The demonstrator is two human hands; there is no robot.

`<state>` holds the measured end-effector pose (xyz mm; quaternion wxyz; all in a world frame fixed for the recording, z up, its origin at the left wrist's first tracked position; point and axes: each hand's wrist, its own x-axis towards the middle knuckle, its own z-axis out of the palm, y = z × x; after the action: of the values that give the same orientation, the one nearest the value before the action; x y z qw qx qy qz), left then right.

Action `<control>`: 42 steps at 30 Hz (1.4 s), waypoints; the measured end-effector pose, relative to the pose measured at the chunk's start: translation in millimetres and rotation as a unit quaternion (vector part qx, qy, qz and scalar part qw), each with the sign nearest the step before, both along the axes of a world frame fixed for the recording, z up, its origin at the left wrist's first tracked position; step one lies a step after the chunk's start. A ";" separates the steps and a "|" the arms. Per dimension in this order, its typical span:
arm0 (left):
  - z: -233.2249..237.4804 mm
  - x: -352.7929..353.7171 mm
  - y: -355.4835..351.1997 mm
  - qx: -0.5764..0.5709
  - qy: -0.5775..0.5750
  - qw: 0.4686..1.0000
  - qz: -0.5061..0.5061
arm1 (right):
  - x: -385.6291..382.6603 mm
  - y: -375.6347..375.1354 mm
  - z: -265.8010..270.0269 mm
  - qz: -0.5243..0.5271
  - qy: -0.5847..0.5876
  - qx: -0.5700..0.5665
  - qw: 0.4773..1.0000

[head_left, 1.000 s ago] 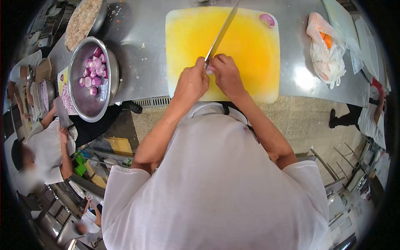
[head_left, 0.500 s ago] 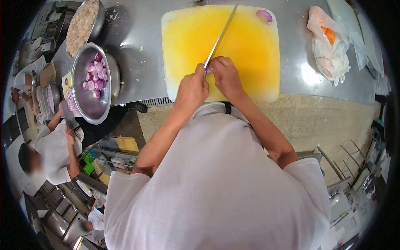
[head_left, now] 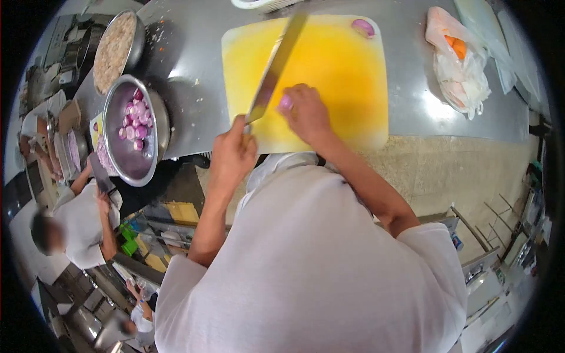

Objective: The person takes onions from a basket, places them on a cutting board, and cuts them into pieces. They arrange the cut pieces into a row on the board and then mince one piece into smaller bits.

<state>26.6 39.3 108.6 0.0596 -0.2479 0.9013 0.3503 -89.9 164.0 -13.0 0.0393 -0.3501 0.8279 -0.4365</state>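
The right hand [head_left: 307, 115] pins a shallot [head_left: 285, 103] under curled fingers near the cutting board's [head_left: 347, 70] front edge, steadying it. The left hand [head_left: 232, 156] is fisted round the knife [head_left: 274, 66], blade alongside.

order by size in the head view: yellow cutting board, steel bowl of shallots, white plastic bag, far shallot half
1. yellow cutting board
2. round steel bowl of purple shallots, roughly level with crumpled white plastic bag; too close to rank
3. purple shallot half
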 end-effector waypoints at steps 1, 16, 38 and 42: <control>-4.0 8.7 -6.2 -0.008 -0.004 1.000 0.014 | -0.3 -4.6 6.2 0.003 0.021 0.028 0.999; -64.0 31.9 -14.9 0.021 0.013 0.993 0.116 | -234.1 -48.6 67.7 -0.027 0.183 -0.020 0.983; -58.2 26.6 -23.0 0.050 0.013 0.993 0.104 | -102.3 -3.0 8.1 0.072 -0.258 0.084 0.960; -21.5 22.3 -16.9 0.048 0.002 0.997 0.064 | -67.7 6.6 -8.0 -0.027 0.038 0.057 0.997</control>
<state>48.9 22.4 87.2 0.0472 -0.3013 0.8660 0.3963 -157.6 170.7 -21.0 0.0158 -0.3416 0.8615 -0.3755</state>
